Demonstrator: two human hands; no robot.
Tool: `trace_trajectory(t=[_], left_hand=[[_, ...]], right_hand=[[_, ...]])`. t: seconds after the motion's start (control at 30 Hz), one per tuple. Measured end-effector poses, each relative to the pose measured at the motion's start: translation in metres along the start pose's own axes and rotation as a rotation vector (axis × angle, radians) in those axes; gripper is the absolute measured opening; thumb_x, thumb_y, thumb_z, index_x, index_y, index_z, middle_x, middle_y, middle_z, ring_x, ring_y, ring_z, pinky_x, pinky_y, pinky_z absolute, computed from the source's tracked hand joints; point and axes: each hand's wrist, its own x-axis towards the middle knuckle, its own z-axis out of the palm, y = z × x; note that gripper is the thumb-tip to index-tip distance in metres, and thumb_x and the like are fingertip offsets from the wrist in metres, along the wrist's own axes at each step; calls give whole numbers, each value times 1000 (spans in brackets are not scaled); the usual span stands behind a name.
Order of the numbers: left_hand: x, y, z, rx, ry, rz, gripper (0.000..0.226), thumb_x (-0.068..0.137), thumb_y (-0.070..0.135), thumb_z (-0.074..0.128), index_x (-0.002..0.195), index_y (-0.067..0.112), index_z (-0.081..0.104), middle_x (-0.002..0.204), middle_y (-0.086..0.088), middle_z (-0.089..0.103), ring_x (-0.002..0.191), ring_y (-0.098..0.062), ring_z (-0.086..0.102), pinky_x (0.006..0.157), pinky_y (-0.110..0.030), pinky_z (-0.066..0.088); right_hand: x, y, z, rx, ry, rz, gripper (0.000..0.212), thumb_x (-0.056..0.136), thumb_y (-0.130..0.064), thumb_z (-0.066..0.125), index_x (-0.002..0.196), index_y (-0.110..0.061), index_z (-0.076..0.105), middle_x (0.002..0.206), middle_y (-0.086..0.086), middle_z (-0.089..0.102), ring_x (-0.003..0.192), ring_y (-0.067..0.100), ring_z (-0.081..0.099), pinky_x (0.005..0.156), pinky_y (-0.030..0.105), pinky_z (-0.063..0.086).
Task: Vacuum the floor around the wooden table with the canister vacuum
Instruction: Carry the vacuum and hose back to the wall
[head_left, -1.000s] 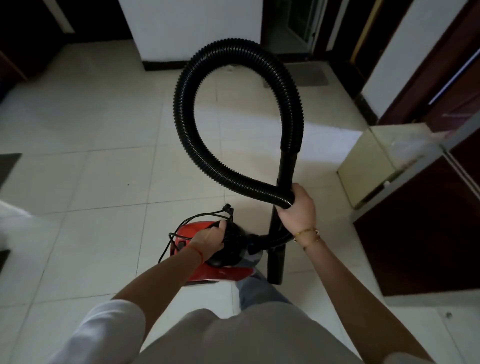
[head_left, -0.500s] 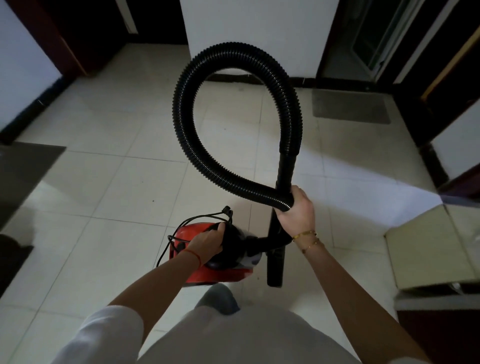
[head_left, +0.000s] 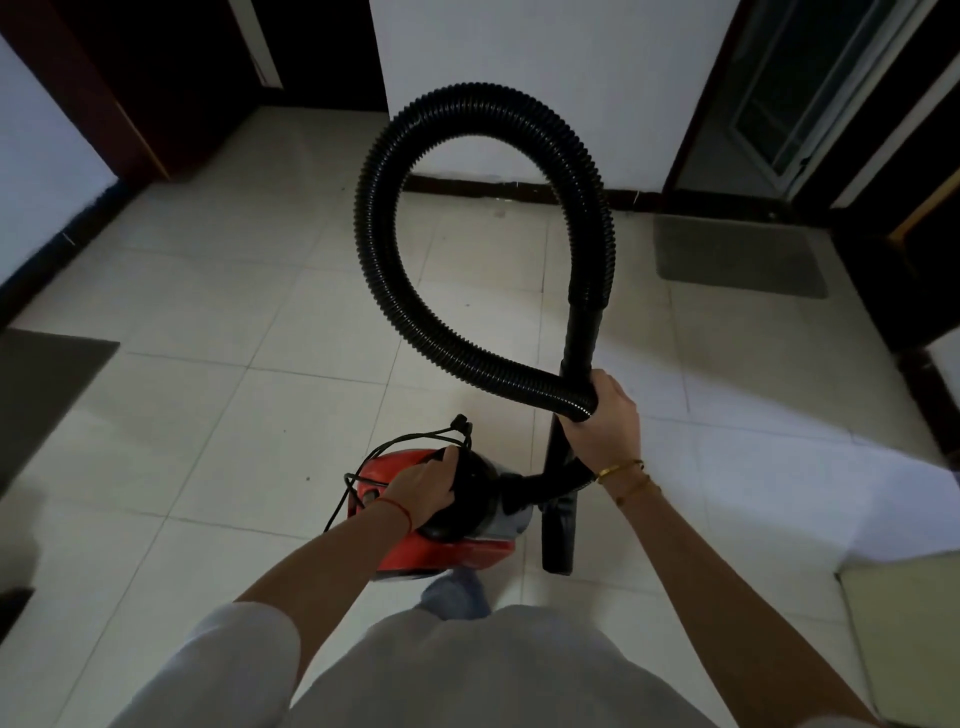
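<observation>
One view only, from the person's head, facing forward and steeply down. Both forearms reach out from the lower edge (a wide lens, bending the walls), and the tiled floor (head_left: 218, 332) spreads well beyond the fingers (head_left: 441, 460) to a far wall (head_left: 519, 62).

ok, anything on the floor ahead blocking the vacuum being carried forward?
Nothing visible. The tiled floor ahead of the canister vacuum is bare up to the white wall; a grey mat lies flat off to the right. No wooden table in view.
</observation>
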Motion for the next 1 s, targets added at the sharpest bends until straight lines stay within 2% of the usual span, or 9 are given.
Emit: trace_trajectory(t=[0.2, 0.33, 0.53, 0.73, 1.0], left_hand=[[99, -57, -61, 48, -12, 11, 53, 93, 16, 49, 139, 3, 25, 104, -14, 65, 89, -32, 66, 72, -42, 52], [170, -90, -101, 81, 1, 37, 50, 92, 17, 48, 136, 3, 29, 100, -13, 66, 86, -31, 67, 71, -41, 54], [284, -129, -155, 124, -3, 58, 49, 93, 17, 48, 136, 2, 29, 98, -13, 66, 84, -30, 67, 68, -39, 52], [413, -167, -210, 137, 2, 53, 54, 93, 18, 49, 139, 1, 26, 96, -12, 66, 80, -27, 67, 62, -34, 50], [574, -214, -301, 131, 18, 24, 55, 95, 18, 48, 141, 1, 24, 95, -11, 66, 77, -26, 68, 60, -33, 52]], right_hand=[[112, -16, 44, -3, -8, 45, 26, 75, -14, 70, 97, -12, 58, 84, 1, 61, 70, 20, 59, 60, 28, 47], [188, -24, 67, 6, 17, 88, 24, 75, -15, 69, 96, -12, 57, 85, 2, 62, 71, 21, 59, 60, 30, 49], [309, -23, 108, 4, 28, 54, 23, 74, -12, 68, 93, -11, 56, 83, 5, 61, 68, 25, 58, 58, 34, 50], [451, -10, 150, 11, -11, 66, 23, 74, -11, 69, 92, -11, 55, 82, 4, 60, 68, 23, 57, 55, 28, 44], [645, -10, 198, 22, -49, 81, 26, 75, -12, 69, 97, -10, 56, 87, 4, 60, 71, 19, 53, 60, 25, 38]])
